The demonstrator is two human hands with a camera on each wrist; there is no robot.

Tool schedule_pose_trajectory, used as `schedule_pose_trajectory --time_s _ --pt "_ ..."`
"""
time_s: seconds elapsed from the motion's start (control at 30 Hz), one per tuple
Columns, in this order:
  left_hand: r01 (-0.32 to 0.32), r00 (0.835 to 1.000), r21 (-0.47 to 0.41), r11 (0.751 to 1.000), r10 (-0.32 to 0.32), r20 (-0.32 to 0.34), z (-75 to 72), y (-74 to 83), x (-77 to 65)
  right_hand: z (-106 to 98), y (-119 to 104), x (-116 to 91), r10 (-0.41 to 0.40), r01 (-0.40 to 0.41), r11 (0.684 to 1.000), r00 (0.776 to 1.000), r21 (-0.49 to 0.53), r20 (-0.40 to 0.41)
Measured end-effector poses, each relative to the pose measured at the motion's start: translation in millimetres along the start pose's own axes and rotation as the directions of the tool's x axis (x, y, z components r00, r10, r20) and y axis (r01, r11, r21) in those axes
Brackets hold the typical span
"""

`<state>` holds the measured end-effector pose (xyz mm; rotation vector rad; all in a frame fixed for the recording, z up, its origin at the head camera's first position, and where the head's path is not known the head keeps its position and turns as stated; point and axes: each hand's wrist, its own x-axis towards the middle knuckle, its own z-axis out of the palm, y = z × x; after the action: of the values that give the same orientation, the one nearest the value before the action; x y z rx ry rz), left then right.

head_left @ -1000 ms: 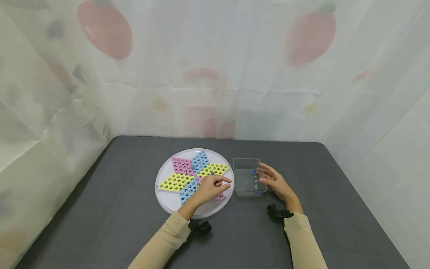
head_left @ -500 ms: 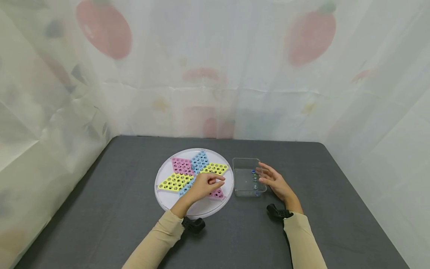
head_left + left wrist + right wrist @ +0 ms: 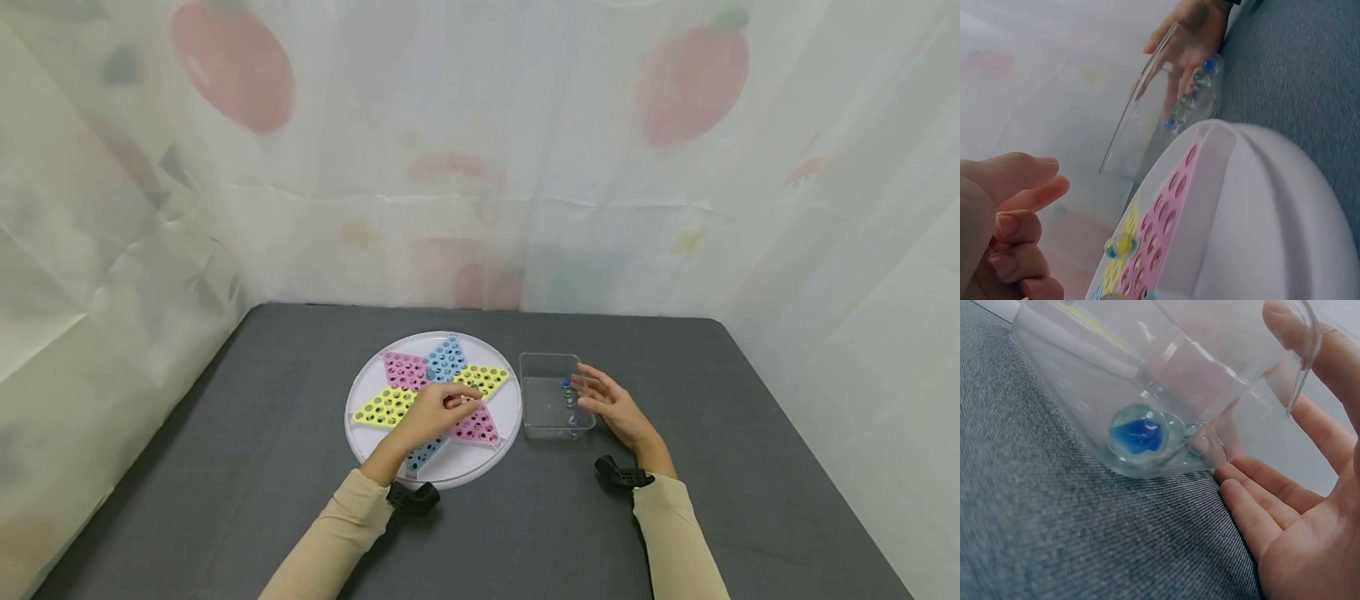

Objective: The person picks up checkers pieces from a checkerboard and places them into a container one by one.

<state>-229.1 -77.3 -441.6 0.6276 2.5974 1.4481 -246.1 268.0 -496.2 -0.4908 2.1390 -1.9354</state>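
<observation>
My left hand [image 3: 431, 410] hovers over the round white Chinese checkers board [image 3: 363, 446], thumb and forefinger extended near each other, other fingers bent. I see nothing between the fingertips in the left wrist view. Beyond them, marbles with blue and yellow swirls [image 3: 1121, 245] sit on the star of pink, yellow and blue holes. My right hand [image 3: 618, 412] stays beside the clear plastic box [image 3: 543, 392], its fairly straight fingers [image 3: 1260, 494] against or close to the right wall. Several blue and green marbles [image 3: 1187, 100] line that side inside the box.
A dark grey cloth [image 3: 525, 533] covers the table. Pale printed curtains [image 3: 480, 150] hang behind and at both sides. The box stands just right of the board, almost against its rim. A black wrist camera [image 3: 414, 500] is strapped to the left wrist.
My left hand has drawn back leftward across the board, uncovering more of the pink and yellow holes on its right. The right hand and the box have stayed put.
</observation>
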Motion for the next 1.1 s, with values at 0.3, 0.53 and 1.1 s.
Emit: schedule_pose_trajectory --time_s 0.3,0.53,1.1 --pt "-0.003 1.0 0.037 0.999 0.003 -0.013 -12.0 -7.2 -5.6 2 -3 -1 0.018 -0.018 1.0 1.0 -0.004 -0.012" --pt "-0.012 1.0 0.04 0.999 0.013 -0.021 -16.3 -15.3 -7.4 1 -2 -1 0.032 -0.032 0.999 0.999 -0.016 -0.029" --pt "-0.024 1.0 0.086 0.996 0.024 0.006 -28.1 -35.5 -11.2 3 -4 -2 0.013 -0.014 1.0 1.0 -0.021 -0.023"
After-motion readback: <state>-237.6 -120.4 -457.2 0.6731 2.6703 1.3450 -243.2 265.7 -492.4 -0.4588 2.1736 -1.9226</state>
